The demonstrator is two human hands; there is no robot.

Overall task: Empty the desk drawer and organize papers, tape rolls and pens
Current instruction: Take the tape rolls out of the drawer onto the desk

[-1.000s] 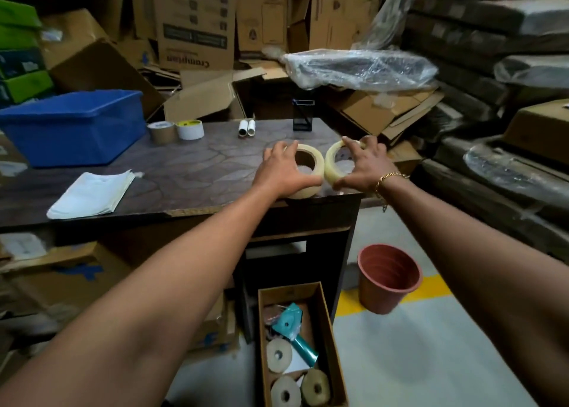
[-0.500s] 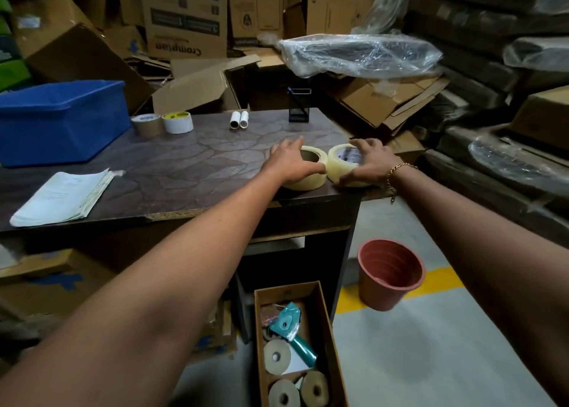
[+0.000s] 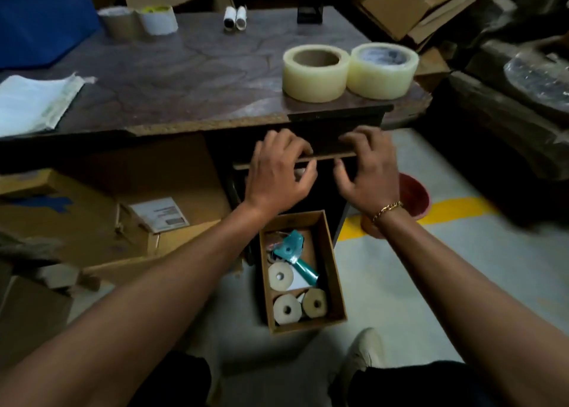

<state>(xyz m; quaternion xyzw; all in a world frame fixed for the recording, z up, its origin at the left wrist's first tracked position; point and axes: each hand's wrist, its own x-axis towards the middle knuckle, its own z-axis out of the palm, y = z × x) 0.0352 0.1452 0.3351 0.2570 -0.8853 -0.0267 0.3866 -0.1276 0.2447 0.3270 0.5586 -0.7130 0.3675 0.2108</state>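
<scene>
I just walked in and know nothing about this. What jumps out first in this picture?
Two fat clear tape rolls stand side by side on the desk's near right corner. Just below, the left hand and right hand reach with curled fingers at the drawer front. On the floor beneath, a cardboard box holds smaller rolls and a teal tape dispenser.

My forearms (image 3: 160,299) are bare, a gold chain bracelet (image 3: 387,211) circles the wrist of my right grip (image 3: 366,178), dark fabric (image 3: 172,382) covers my legs, and I wear a pale shoe (image 3: 365,352).
</scene>
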